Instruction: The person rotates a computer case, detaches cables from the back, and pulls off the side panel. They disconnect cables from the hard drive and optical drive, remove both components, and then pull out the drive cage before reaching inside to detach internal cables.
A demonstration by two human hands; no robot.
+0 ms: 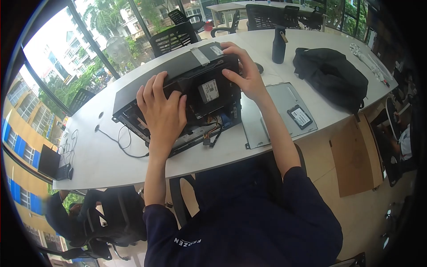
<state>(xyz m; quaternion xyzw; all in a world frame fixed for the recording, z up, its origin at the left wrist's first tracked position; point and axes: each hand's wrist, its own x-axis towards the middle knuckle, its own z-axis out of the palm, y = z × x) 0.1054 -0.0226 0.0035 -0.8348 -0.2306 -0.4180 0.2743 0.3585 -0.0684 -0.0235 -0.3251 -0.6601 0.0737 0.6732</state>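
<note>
Clock directions here took the far side of the white table as twelve o'clock, with the computer case at the dial's centre. The case stood tilted on the table, its side open toward six o'clock, with a labelled black unit set in the opening and loose cable connectors hanging below it. The left hand lay against the case toward seven o'clock, half open, fingers spread and bent at its edge; whether it gripped or merely rested there, I could not tell. The right hand was partly closed around the case's two o'clock end, fingers over the top and thumb on the open side. At four o'clock a flat metal panel lay just beside the case, bearing a small labelled drive. A dark bottle stood at two o'clock, a black bag rested at three, and a laptop sat well apart at eight.
</note>
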